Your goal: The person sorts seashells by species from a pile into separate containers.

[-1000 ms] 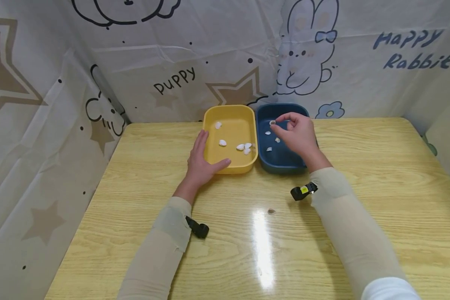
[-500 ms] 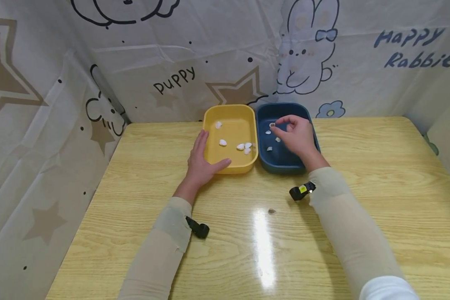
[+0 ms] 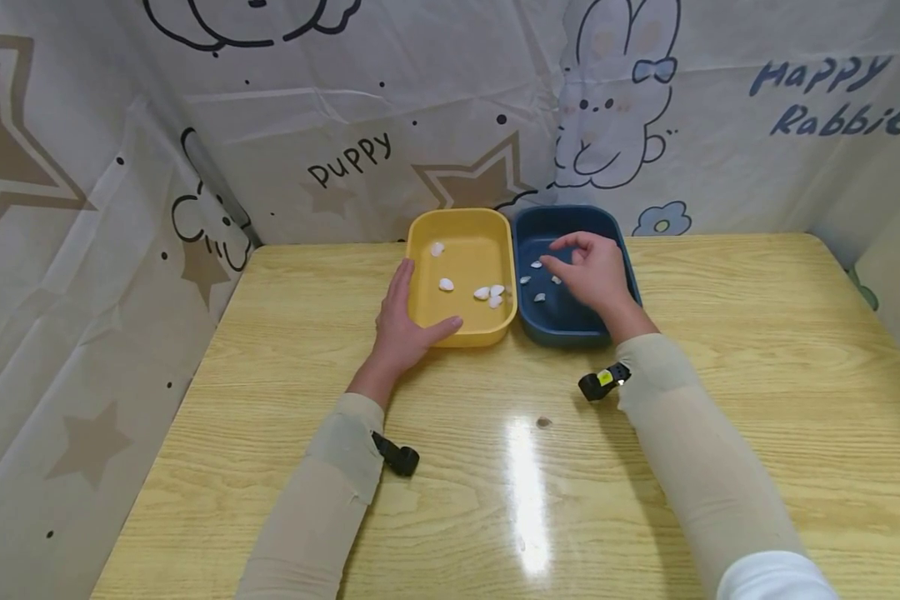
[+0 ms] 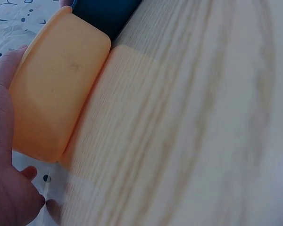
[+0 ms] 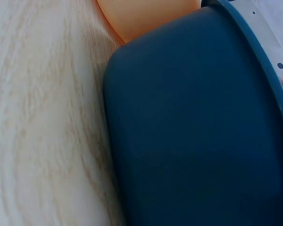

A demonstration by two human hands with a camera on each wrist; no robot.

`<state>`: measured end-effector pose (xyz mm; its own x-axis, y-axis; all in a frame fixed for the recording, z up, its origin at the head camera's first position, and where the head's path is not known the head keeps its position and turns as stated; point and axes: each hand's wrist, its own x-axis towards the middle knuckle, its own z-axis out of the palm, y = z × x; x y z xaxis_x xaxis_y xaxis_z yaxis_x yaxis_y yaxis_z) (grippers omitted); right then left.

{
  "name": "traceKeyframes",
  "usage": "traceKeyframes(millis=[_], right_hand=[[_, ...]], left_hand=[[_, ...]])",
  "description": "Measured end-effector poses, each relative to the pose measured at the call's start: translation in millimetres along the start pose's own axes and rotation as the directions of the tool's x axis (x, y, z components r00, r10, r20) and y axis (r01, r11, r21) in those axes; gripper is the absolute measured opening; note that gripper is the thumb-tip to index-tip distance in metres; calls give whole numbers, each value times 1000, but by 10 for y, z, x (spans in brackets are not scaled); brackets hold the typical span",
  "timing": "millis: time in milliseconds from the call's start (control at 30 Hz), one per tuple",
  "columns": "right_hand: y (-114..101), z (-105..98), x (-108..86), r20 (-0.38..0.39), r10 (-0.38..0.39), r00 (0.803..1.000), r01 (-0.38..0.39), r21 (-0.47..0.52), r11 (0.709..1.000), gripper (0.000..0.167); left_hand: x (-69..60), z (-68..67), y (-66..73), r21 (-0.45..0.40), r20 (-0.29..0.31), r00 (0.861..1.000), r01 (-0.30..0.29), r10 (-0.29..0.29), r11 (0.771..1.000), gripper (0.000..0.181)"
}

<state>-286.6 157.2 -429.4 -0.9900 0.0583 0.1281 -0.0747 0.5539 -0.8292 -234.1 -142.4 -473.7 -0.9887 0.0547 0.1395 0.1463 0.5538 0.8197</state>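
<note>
In the head view my right hand point(image 3: 596, 271) hovers over the blue tray point(image 3: 570, 337), thumb and forefinger apart and nothing between them. Several small pale seashells lie in that tray, among them one shell point(image 3: 525, 280) near its left wall and another shell point(image 3: 536, 264) by the thumb tip. My left hand point(image 3: 402, 321) rests against the yellow tray point(image 3: 461, 340), fingers straight along its left side and thumb over the front rim. Several white shells point(image 3: 446, 285) lie inside it. The right wrist view shows mostly the blue tray's outer wall point(image 5: 193, 122); that hand is nearly hidden there.
Both trays stand side by side, touching or nearly so, at the back of the wooden table point(image 3: 450, 500). Behind them hangs a printed cloth point(image 3: 270, 125). A small brown spot point(image 3: 543, 422) shows on the table before the trays.
My right hand has let go of the shell it pinched; a shell now lies near the blue tray's left wall. The finger and thumb have parted. My left hand stays put.
</note>
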Motion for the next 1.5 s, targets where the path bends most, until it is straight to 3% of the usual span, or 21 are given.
traceKeyframes(millis=[533,800,1133,1500], right_hand=[[-33,-42,-21,-13,-41,999,41,21,999,31],[-99,-129,-129,26,-71,997,72,-10,997,32],[-216,-215,-277,69,-211,975,212,2,977,25],[-323,-262,-480,122,-235,964,237,-1,971,27]], left_hand=[[2,-2,14,13,3,1000,-16,16,1000,113],[-5,1,22,3,6,1000,-23,23,1000,112],[-2,-4,12,6,7,1000,-16,16,1000,112],[2,-9,16,20,13,1000,-13,13,1000,111]])
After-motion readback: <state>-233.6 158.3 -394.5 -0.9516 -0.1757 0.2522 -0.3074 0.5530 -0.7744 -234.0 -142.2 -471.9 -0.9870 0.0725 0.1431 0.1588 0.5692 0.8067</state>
